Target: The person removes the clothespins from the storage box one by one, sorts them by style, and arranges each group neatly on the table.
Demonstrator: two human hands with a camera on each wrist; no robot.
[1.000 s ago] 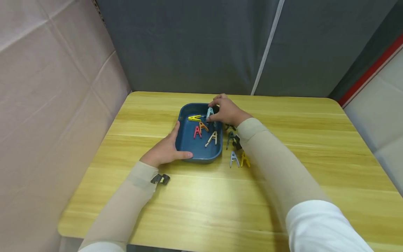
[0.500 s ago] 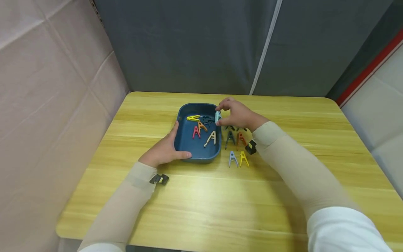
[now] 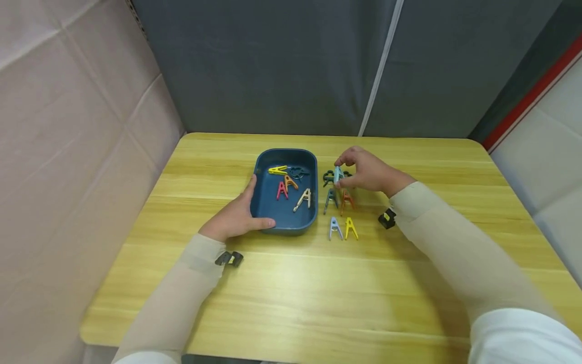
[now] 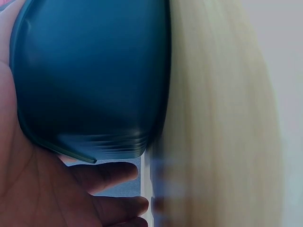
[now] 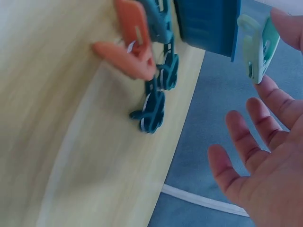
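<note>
Clips everywhere at frame centre: we see a dark blue rectangular plastic tray (image 3: 263, 167) on the yellow wood-grain desk (image 3: 318, 293), with five small plastic clips lying in it, a yellow one (image 3: 279, 170), an orange one (image 3: 290, 181), a red one (image 3: 282, 190), a cream one (image 3: 305, 199) and a dark teal one (image 3: 297, 173).

Left hand (image 3: 236, 217) grips the tray's lower-left corner, thumb along the near rim and fingers up the left wall; the left wrist view shows the palm cupping the tray's rounded corner.

Right hand (image 3: 370, 172) sits just right of the tray, clenched on a pale mint-blue plastic clip (image 3: 338, 175), pinched between thumb and forefinger, other fingers spread loose in the right wrist view. That clip is off the desk, just above a black clip (image 3: 328, 177).

Below it stand rows on the desk: a grey-green clip (image 3: 330, 198) beside a burnt-orange clip (image 3: 347, 199), then a light blue-grey clip (image 3: 335, 228) beside a yellow clip (image 3: 351, 228).

We judge the step is setting the mint clip down in line with the rows. To do it well: lower it legs-first beside the black clip, avoid nudging the neighbours, let go only once it stands, keep the tray steadied.

Wrist cameras (image 3: 230, 259) show on both sleeves.
</note>
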